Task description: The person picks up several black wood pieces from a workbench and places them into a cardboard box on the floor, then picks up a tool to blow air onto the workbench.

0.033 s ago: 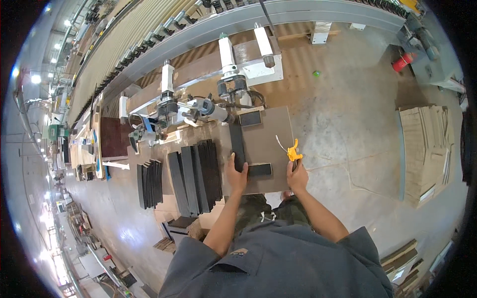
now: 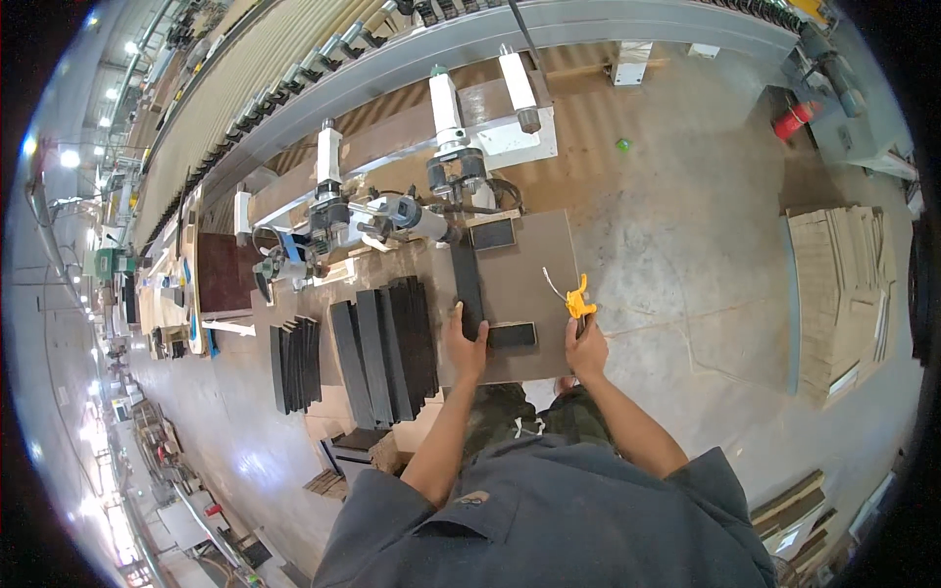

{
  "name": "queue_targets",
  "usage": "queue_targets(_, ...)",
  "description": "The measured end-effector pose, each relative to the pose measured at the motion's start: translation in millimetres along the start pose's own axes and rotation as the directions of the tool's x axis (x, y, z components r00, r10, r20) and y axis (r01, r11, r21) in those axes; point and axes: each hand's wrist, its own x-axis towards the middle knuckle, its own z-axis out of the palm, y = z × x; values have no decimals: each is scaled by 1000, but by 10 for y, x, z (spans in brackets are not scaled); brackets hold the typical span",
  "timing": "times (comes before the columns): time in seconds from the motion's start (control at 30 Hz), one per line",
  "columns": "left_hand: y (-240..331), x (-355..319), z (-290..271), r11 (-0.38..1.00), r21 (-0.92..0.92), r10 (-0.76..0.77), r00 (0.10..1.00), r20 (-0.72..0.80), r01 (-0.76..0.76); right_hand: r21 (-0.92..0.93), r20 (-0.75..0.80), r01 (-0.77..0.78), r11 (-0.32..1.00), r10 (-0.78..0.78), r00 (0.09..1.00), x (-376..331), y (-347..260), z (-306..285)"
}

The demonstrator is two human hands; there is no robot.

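A long black board (image 2: 469,279) lies lengthwise on the brown work table (image 2: 534,279). My left hand (image 2: 467,351) grips its near end, with the thumb on the right and the fingers along the left. At the table's right edge my right hand (image 2: 586,353) is closed round a bright yellow hand tool (image 2: 579,296) from which a thin white line curls up; its kind is unclear. Just right of the board lies a short black block (image 2: 513,335) with pale edges. A similar block (image 2: 492,233) sits at the board's far end, by the machine heads.
Upright black boards stand in a large stack (image 2: 387,343) and a smaller stack (image 2: 295,363) at left. White and grey machine heads (image 2: 456,167) line the table's far side. Brown panels (image 2: 845,294) stand at far right; a red extinguisher (image 2: 792,120) is behind.
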Motion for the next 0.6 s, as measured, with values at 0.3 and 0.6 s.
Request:
queue_targets(0.3, -184, 52, -92, 988, -44, 148, 989, 25, -146, 7, 17, 1, 1000, -1, 1000, -6, 26, 28)
queue_targets(0.6, -448, -318, -219, 986, -9, 165, 957, 238, -168, -13, 45, -19, 1000, 20, 999, 10, 61, 17)
